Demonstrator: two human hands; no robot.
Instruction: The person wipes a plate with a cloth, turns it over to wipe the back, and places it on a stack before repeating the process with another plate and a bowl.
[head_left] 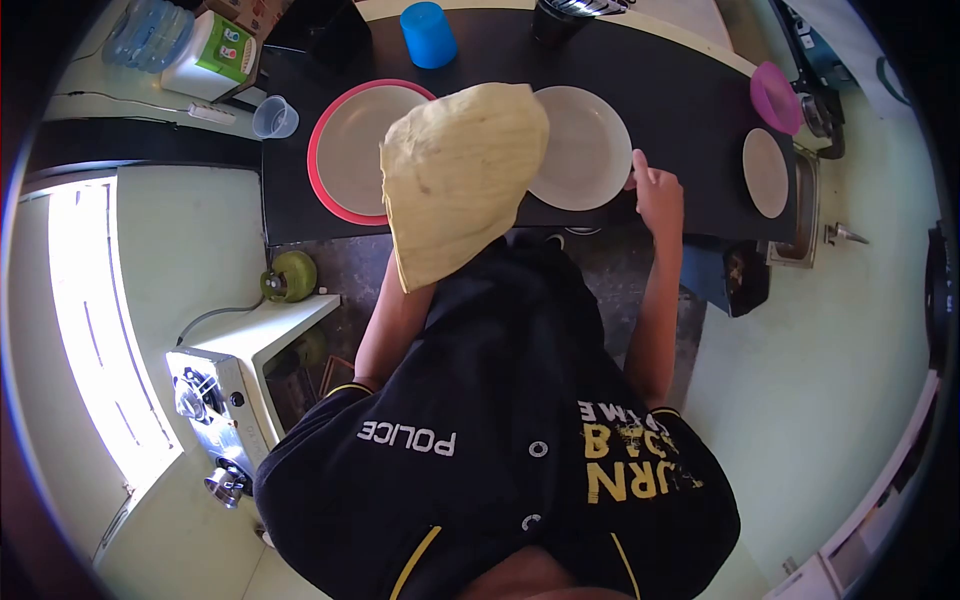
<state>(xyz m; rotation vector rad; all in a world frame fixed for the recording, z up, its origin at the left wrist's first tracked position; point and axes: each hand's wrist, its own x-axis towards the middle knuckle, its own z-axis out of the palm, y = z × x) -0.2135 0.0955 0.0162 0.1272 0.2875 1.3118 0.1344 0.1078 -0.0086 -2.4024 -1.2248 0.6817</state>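
A large folded flatbread [455, 175], pale yellow with small brown spots, is raised over the table and overlaps both plates in view. My left forearm [395, 320] reaches up beneath it, and the bread hides my left hand, which holds it from below. The left plate [350, 150] is cream and rests on a red-rimmed one. To the right of the bread is a cream plate [585, 150]. My right hand [658, 195] is beside that plate's right edge, index finger extended and thumb near the rim, gripping nothing visible.
On the black table [690, 110] are a blue cup [428, 35], a clear cup [275, 118], a dark utensil holder [553, 25], a pink bowl [777, 98] and a small plate [765, 172]. A stove [215, 390] stands lower left; a sink [805, 215] and a bin [730, 275] are right.
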